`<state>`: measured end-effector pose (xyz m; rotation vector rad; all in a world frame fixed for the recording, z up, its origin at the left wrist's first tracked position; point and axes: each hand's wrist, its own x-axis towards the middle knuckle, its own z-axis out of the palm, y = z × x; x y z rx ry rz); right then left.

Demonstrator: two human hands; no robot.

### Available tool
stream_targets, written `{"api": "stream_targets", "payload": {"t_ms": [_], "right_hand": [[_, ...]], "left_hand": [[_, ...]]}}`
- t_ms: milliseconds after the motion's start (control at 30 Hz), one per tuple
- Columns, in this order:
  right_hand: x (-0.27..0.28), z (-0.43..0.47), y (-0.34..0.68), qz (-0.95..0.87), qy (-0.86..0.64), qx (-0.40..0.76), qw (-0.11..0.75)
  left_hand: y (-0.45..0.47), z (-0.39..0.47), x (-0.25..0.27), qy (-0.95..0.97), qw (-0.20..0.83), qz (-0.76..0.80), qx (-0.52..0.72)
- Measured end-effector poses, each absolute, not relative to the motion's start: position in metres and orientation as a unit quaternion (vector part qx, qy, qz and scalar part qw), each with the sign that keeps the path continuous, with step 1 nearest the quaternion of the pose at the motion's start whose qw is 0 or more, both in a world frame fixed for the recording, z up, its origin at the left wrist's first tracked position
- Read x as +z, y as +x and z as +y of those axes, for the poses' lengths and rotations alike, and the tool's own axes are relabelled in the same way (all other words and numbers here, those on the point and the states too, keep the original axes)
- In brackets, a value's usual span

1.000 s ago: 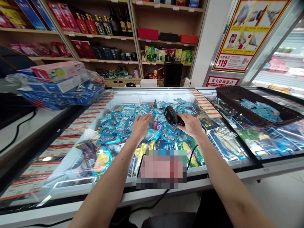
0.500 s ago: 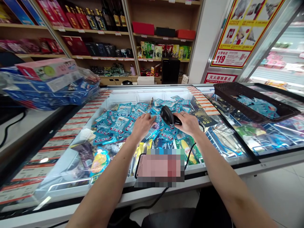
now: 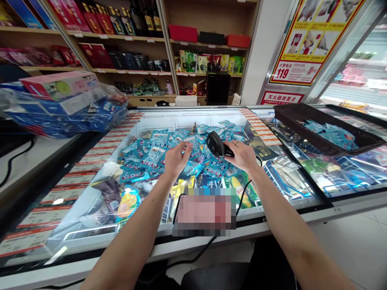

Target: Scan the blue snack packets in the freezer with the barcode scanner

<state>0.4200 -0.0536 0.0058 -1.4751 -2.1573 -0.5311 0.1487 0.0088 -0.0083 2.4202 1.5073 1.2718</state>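
At the far left, a clear-plastic-wrapped bundle of blue packages (image 3: 75, 114) sits by a white desk (image 3: 45, 157), with a flat pink-and-white cardboard box (image 3: 60, 85) on top of it. Next comes a strip of white-and-orange paper price labels (image 3: 80, 165) along the glass-topped white chest freezer (image 3: 142, 121). Toward its near left lies a yellow-and-blue plastic bag (image 3: 127, 202).

In the middle spreads a loose pile of light-blue plastic packets (image 3: 152, 156); whether they lie on the glass or beneath it, I cannot tell. The left hand (image 3: 175, 160) is over this pile, its fingers curled, thumb and forefinger tips close together at a packet's edge; whether they pinch it, I cannot tell. A flat rectangular object with a black edge (image 3: 205, 213), mostly pixelated, is near the front rim, between the forearms.

Right of the left hand, the black plastic handheld scanner (image 3: 214, 145) is above the packets, its handle gripped in the fingers of the right hand (image 3: 243, 158). A thin black cable (image 3: 244, 193) runs below that hand, past green plastic bags (image 3: 242, 186). A black-and-gold packet (image 3: 262, 150) lies just beyond. Far right, a dark-brown woven-look basket (image 3: 290, 117) holds more light-blue packets.
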Motion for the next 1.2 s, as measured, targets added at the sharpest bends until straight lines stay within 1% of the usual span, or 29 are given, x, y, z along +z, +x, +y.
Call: {"api": "stream_targets", "payload": {"t_ms": [133, 300, 533, 733, 1200], "right_hand": [[0.007, -0.055, 0.418, -0.798, -0.522, -0.180, 0.243], [0.008, -0.057, 0.415, -0.821, -0.490, -0.156, 0.246], [0.010, -0.060, 0.410, -0.839, -0.473, -0.147, 0.225], [0.013, -0.063, 0.408, -0.846, -0.462, -0.147, 0.220], [0.011, -0.061, 0.409, -0.846, -0.466, -0.148, 0.214]], "left_hand": [[0.146, 0.014, -0.004, 0.735, 0.064, 0.485, 0.469], [0.143, 0.017, -0.006, 0.743, 0.098, 0.456, 0.480], [0.146, 0.011, -0.002, 0.794, 0.062, 0.417, 0.437], [0.148, 0.010, 0.003, 0.833, 0.068, 0.368, 0.407], [0.144, 0.014, -0.003, 0.832, 0.049, 0.382, 0.399]]}}
